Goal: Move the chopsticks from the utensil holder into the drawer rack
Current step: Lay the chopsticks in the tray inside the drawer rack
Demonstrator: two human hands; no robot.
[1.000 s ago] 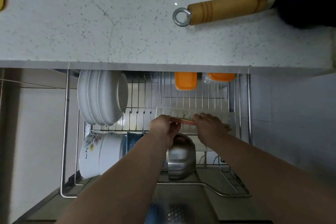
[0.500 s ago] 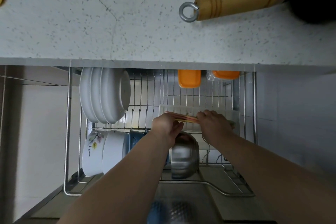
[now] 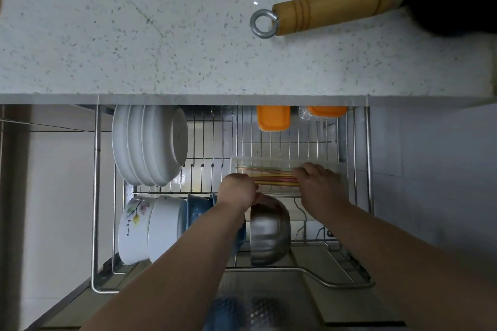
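Observation:
A bundle of coloured chopsticks (image 3: 271, 176) lies crosswise over a clear plastic tray (image 3: 285, 162) in the pulled-out wire drawer rack (image 3: 96, 196). My left hand (image 3: 236, 189) is closed around the left part of the bundle. At the right end my right hand (image 3: 317, 183) grips the same chopsticks, fingers curled over them. The chopsticks' right ends are hidden under that hand. No utensil holder is in view.
White plates (image 3: 148, 142) stand at the rack's back left, with white and blue bowls (image 3: 150, 228) and a steel bowl (image 3: 269, 234) in front. Orange-lidded containers (image 3: 273, 118) sit at the back. A wooden-handled pan (image 3: 330, 8) lies on the speckled counter (image 3: 134, 35) above.
Both hands with the chopsticks have shifted slightly toward the back of the rack, over the clear tray; more of the bundle now shows between them.

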